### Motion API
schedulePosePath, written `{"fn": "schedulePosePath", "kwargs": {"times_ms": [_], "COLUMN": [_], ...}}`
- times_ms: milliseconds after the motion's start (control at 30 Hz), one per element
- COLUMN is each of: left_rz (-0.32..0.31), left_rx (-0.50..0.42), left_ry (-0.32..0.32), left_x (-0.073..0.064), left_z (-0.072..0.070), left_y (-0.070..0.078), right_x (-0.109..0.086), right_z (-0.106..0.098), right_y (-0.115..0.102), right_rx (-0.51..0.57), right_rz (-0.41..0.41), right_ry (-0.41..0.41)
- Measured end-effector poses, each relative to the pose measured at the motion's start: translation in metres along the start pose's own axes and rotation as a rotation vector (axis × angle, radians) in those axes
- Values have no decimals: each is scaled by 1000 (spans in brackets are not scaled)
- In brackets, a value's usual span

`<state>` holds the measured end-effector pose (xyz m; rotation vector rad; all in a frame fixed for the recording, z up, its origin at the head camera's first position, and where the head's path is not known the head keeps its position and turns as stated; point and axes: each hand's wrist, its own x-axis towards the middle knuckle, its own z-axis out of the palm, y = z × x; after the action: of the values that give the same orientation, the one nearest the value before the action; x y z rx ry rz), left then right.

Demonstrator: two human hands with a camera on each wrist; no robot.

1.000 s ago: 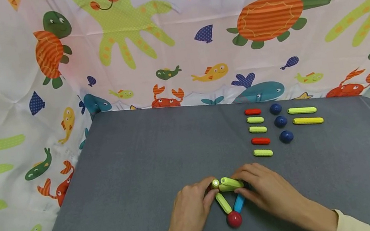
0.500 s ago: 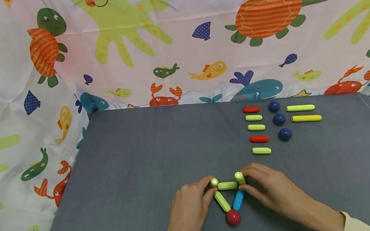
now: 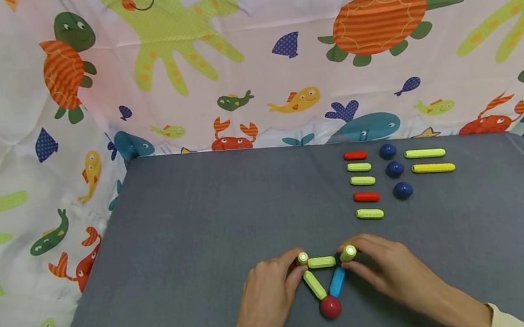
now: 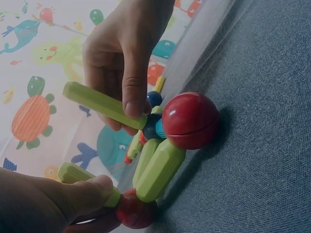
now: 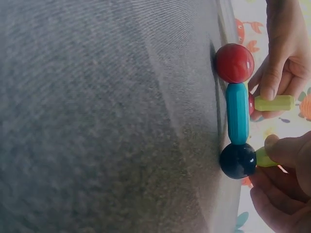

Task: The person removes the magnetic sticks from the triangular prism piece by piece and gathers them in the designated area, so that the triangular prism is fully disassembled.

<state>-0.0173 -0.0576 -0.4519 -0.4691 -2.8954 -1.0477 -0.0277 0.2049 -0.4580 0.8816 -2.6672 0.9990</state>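
A triangle of rods and balls lies flat on the table. Two yellow-green rods, one at the back and one at the left, and a blue rod form its sides. Its corners are a red ball at the front, another red ball at the left and a dark blue ball at the right. My left hand pinches a yellow-green rod rising from the left red ball. Between thumb and fingers, my right hand holds another yellow-green rod against the dark blue ball, leaning slightly.
Behind my right hand lies a column of short red rods and yellow-green rods. Beside them sit three dark blue balls and two longer yellowish rods. A patterned cloth hangs along the grey table's back edge.
The rod in my right hand has swung from slanting left over the back side to standing near upright at the right corner. My left hand stays put.
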Motion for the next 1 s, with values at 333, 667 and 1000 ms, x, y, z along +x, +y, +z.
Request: {"fn": "schedulePosePath", "kwargs": {"times_ms": [333, 667, 1000], "left_rz": [4, 5, -8], "left_rx": [3, 6, 3], "left_ry": [16, 21, -3], "left_x": [0, 1, 1], "left_z": [1, 1, 1], "left_y": [1, 2, 3], "right_x": [-4, -6, -7], "right_z": [-1, -1, -1], "right_y": [2, 5, 10], "right_rx": [4, 6, 14], "right_rz": [-6, 18, 9], "right_ry": [11, -3, 3]}}
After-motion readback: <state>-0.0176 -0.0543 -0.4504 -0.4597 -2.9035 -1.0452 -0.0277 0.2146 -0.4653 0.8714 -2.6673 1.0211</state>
